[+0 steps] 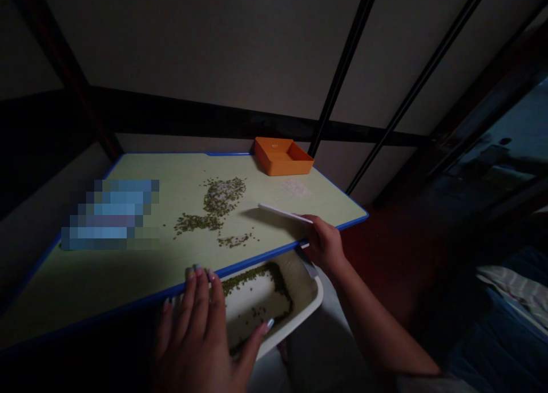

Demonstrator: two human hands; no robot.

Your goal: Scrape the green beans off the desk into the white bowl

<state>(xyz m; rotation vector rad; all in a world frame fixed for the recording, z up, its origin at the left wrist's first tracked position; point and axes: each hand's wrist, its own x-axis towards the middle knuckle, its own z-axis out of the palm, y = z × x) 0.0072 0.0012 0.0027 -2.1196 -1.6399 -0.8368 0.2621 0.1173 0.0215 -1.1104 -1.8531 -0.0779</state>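
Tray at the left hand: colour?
White-looking in dim light; the tray shows best in the head view, the only one.

Wall panels [214, 51], dark strips [347, 56], reddish floor [377, 250], striped cloth [522, 288] beside blue fabric [492, 347], pixelated blue item [122, 205]

Right grip [324, 243] holding white strip [282, 212]; green grains [220, 198] scattered on table [171, 170]

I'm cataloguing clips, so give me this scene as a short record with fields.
left hand: fingers extended, by the white tray and near edge of the table
right hand: holds a thin white tool at the table's near side
green grains: patches on the table, more in the tray
orange box: open-topped, near the table's far edge
pale patch: on the table, before the box
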